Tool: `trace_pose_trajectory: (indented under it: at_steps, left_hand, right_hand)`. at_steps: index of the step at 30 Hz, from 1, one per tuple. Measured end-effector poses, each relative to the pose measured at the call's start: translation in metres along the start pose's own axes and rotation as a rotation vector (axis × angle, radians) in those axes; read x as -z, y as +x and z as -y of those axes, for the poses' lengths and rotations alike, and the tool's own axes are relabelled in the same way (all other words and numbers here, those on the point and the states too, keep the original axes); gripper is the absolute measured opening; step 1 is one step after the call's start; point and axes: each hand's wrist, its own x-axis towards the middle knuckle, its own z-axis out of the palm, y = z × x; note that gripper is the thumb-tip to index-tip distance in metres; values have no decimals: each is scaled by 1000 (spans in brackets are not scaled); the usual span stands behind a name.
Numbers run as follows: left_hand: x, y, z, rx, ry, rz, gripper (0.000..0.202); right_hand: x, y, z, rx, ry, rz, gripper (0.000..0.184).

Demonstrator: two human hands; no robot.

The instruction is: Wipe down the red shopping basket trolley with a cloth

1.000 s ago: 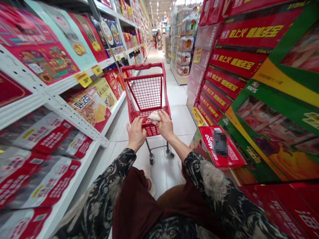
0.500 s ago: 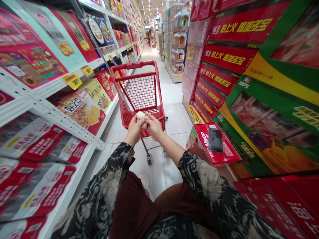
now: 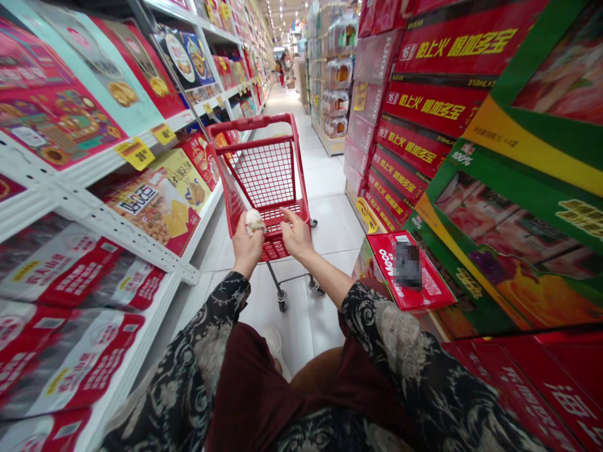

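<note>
My left hand (image 3: pixel 248 247) is closed around a small white lump (image 3: pixel 255 221) with brownish patches. It resembles a garlic bulb or crumpled tissue; I cannot tell which. To its right, my right hand (image 3: pixel 296 236) is held apart from the lump, its index finger stretched out and separated from the thumb. Nothing shows between those fingers. Both hands hover over the near end of a red shopping cart (image 3: pixel 264 147), whose mesh basket is seen beyond them.
Shelves (image 3: pixel 176 129) with boxed and bagged goods line the left side. Stacked red drink cartons (image 3: pixel 433 103) and green boxes (image 3: pixel 518 213) rise on the right. A red-topped box (image 3: pixel 436 276) juts out beside my knee. Tiled floor (image 3: pixel 325 216) runs down the aisle.
My hands have parted. The left moved slightly left and down with the white lump, while the right came off the lump and opened its index finger and thumb. The cart hardly shifted.
</note>
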Motion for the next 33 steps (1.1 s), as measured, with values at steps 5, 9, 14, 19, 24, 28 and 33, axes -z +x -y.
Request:
trace_pose_trajectory:
  at_steps: [5, 9, 14, 19, 24, 28, 33]
  left_hand:
    - [-15, -17, -4, -289, 448, 177, 61]
    - [-42, -31, -19, -368, 581, 330, 51]
    - [-35, -30, -6, -426, 547, 293, 49]
    - [8, -29, 32, -307, 554, 125, 52]
    - [11, -33, 28, -238, 585, 76, 53]
    - [-24, -34, 3, -315, 549, 185, 52]
    - [-40, -34, -6, -392, 503, 262, 46]
  right_hand:
    - [17, 5, -22, 95, -529, -47, 46]
    - [19, 0, -44, 166, -573, 41, 45]
    - [25, -4, -60, 269, -570, 61, 48]
    - [26, -6, -69, 311, -533, 73, 50]
    - [21, -9, -71, 333, -480, 45, 51]
    - [21, -9, -71, 346, -499, 60, 52]
    - [28, -8, -72, 343, -527, 78, 50]
